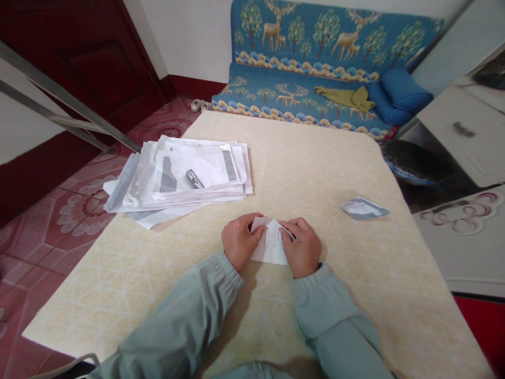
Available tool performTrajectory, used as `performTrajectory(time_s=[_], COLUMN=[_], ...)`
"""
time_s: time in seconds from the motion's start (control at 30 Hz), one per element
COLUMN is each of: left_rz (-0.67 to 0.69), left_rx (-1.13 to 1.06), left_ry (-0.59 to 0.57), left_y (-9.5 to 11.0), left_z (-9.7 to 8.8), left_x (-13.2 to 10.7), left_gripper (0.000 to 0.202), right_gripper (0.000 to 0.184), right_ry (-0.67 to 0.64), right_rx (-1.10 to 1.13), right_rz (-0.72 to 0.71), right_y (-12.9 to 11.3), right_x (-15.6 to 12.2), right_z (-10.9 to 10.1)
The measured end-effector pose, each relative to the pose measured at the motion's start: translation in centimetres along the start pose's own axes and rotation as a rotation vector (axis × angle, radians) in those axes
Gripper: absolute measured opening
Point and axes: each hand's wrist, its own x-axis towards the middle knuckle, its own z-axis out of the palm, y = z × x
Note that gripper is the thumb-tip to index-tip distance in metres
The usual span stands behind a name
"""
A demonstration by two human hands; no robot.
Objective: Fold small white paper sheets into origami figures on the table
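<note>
Between my two hands is a small creased sheet of white paper [269, 247] with faint print, held low over the table. My left hand [240, 239] pinches its left part, thumb on top. On the other side my right hand [303, 248] grips the right part, where the paper bends up and a darker edge shows by the thumb. The fingers under the paper are hidden. A folded grey-and-white paper piece [365, 208] lies to the right, apart from my hands.
A pile of white and grey plastic mailer bags [213, 163] lies at the table's left, with a small grey metallic object [194, 179] on top. The cream-patterned table [300, 168] reaches toward a blue deer-print sofa [276, 79]. A white cabinet [465, 131] stands at right.
</note>
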Motion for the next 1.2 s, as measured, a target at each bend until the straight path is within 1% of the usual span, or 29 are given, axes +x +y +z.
performTrajectory(time_s=[0.23,0.43,0.6,0.67,0.77,0.8,0.87,0.93,0.97,1.07,1.2], left_rz=[0.003,0.036,0.086,0.105,0.171,0.221,0.352,0.459,0.481,0.462,0.432], left_rx=[-0.007,-0.029,-0.041,-0.048,-0.029,0.005,0.114,0.227,0.271,0.339,0.366], left_ry=[0.004,-0.003,-0.009,-0.009,0.047,0.071,0.091,0.07,0.056,0.037,0.013], left_y=[0.1,0.0,-0.3,-0.3,0.0,0.2,0.5,0.7,0.7,0.8,0.8], left_z=[0.1,0.2,0.4,0.4,0.4,0.3,0.2,0.2,0.2,0.3,0.6], left_x=[-0.1,-0.2,-0.4,-0.5,-0.7,-0.8,-1.0,-1.3,-1.3,-1.3,-1.2], left_gripper=[0.023,0.019,0.017,0.018,0.031,0.033,0.03,0.024,0.024,0.023,0.027], right_gripper=[0.021,0.019,0.024,0.026,0.023,0.022,0.02,0.019,0.019,0.019,0.02], right_ry=[0.031,0.005,-0.013,0.004,0.039,0.049,0.07,0.082,0.081,0.071,0.068], right_rx=[-0.144,-0.243,-0.274,-0.225,-0.069,-0.02,0.035,0.036,0.031,0.033,0.046], right_rz=[-0.17,-0.195,-0.25,-0.23,-0.108,-0.057,0.025,0.065,0.074,0.083,0.078], right_y=[-0.1,-0.3,-0.6,-0.5,0.0,0.2,0.5,0.7,0.7,0.6,0.6], right_x=[-0.3,-0.4,-0.4,-0.4,-0.3,-0.2,0.0,0.2,0.2,0.3,0.2], right_z=[0.3,0.3,-0.1,-0.2,0.0,0.1,0.2,0.3,0.3,0.3,0.3])
